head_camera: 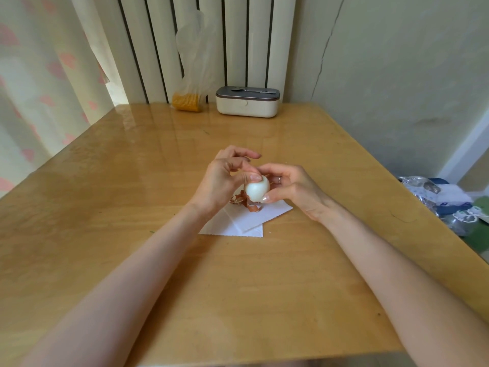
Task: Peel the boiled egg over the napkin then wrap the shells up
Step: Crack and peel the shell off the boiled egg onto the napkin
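A boiled egg [257, 191], white and mostly bare of shell, is held a little above a white napkin [246, 221] in the middle of the wooden table [132, 181]. My left hand [225, 178] grips the egg from the left, thumb pressed on its top. My right hand [288, 189] holds it from the right with thumb and fingertips; a ring shows on one finger. Brown shell pieces [244, 201] lie in a small heap on the napkin, under and just left of the egg, partly hidden by my left hand.
At the table's far edge stand a cream lunch box with a dark lid [247, 102] and a clear plastic bag with a yellow corn cob [189, 98]. A radiator is behind them. Bags and packages [444, 202] lie on the floor to the right.
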{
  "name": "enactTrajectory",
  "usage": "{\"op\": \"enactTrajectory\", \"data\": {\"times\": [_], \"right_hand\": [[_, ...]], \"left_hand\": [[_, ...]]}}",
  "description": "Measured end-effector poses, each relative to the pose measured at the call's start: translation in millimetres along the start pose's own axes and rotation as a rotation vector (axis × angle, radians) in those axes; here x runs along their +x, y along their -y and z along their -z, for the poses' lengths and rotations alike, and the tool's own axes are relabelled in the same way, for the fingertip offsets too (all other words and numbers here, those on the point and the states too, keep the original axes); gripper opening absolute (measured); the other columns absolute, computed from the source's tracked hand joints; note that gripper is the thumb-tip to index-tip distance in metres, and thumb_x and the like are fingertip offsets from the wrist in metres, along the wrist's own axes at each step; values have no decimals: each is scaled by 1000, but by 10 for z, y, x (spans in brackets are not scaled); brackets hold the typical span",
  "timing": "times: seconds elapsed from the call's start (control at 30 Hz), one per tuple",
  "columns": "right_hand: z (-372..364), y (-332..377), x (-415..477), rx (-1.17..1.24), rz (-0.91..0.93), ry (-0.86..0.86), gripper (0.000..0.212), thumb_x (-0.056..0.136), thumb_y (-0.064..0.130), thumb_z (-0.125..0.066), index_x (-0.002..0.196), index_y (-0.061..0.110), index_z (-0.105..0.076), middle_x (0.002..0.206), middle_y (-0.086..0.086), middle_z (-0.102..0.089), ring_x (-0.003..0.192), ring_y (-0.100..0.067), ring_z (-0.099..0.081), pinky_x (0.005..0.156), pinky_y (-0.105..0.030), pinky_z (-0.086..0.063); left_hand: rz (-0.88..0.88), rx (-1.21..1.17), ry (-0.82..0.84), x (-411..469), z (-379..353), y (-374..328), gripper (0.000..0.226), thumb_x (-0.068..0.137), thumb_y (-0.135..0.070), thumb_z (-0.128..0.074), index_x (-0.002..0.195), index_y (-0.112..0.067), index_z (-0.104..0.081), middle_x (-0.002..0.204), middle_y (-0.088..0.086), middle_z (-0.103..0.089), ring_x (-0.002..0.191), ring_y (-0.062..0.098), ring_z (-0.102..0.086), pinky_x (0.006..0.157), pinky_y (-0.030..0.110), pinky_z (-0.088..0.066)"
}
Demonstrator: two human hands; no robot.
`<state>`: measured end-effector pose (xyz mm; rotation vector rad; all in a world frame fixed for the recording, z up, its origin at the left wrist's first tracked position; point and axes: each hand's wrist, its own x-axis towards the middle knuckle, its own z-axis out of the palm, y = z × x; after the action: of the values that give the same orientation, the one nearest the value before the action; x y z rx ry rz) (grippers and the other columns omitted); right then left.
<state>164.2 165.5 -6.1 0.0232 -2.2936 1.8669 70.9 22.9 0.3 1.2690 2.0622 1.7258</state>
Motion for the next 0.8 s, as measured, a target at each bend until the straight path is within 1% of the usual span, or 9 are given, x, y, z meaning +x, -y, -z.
{"op": "enactTrajectory", "data": {"times": [0.13, 0.23, 0.3, 0.4, 0.47, 0.57, 0.6, 0.7, 0.8], "right_hand": [[7, -13, 28, -9, -11, -12, 49, 57, -1, -64, 104, 12, -59, 96, -10, -65, 87, -18, -61, 78, -22, -51], [26, -11, 31, -19, -21, -14, 47, 56, 1, -65, 102, 10, -59, 93, -8, -64, 85, -16, -60, 76, -17, -49], [45, -3, 26, -10, -15, -11, 46, 56, 1, -65, 100, 12, -60, 92, -7, -65, 83, -13, -60, 75, -16, -49], [75, 0, 22, 0, -8, -1, 44, 57, 2, -64, 98, 14, -60, 93, -7, -66, 86, -16, -60, 80, -20, -47], [90, -8, 22, 10, -12, 0, 42, 57, 1, -64, 96, 15, -59, 92, -6, -66, 88, -18, -58, 82, -25, -45], [110, -23, 23, 13, -11, 1, 40, 57, 1, -64, 94, 16, -60, 90, -2, -66, 86, -17, -57, 80, -27, -43], [117, -26, 22, 12, -10, 2, 39, 58, 2, -64, 94, 16, -60, 90, -2, -67, 86, -16, -57, 80, -26, -43], [136, -28, 20, 15, -10, 2, 38, 59, 3, -63, 94, 17, -62, 90, -3, -67, 84, -15, -58, 79, -25, -44], [153, -41, 28, 44, -10, 6, 37, 60, 4, -60, 96, 15, -63, 93, -6, -67, 87, -19, -60, 80, -28, -45]], "left_hand": [[-25, 44, -4, 5, 7, 41, 15, 76, -14, -68, 65, -22, -63, 99, -14, -55, 114, 17, -46, 101, 34, -35], [-3, 35, -19, 16, 12, 55, 11, 73, -24, -65, 65, -16, -63, 96, -15, -54, 109, 16, -47, 98, 33, -36], [29, -6, -38, 29, 24, 63, 14, 77, -20, -67, 65, -14, -62, 94, -14, -54, 105, 13, -48, 97, 33, -38], [96, -69, -107, 40, 54, 53, 16, 79, -11, -68, 65, -17, -62, 93, -10, -54, 93, 4, -52, 92, 24, -39], [121, -78, -155, 41, 76, 54, 15, 77, -12, -70, 65, -17, -63, 92, -9, -56, 89, -1, -53, 86, 16, -37], [156, -87, -186, 40, 105, 54, 12, 73, -14, -74, 66, -16, -65, 91, -7, -58, 87, -3, -54, 77, 8, -38], [174, -97, -189, 35, 112, 47, 12, 71, -15, -76, 65, -14, -65, 91, -6, -58, 86, -2, -54, 77, 9, -40], [215, -92, -147, 20, 119, 35, 15, 67, -17, -78, 61, -14, -65, 94, -4, -59, 89, 2, -55, 82, 18, -41], [193, -53, -78, 4, 111, 33, 14, 77, -16, -72, 63, -16, -66, 97, -6, -58, 94, 5, -55, 88, 23, -40]]}}
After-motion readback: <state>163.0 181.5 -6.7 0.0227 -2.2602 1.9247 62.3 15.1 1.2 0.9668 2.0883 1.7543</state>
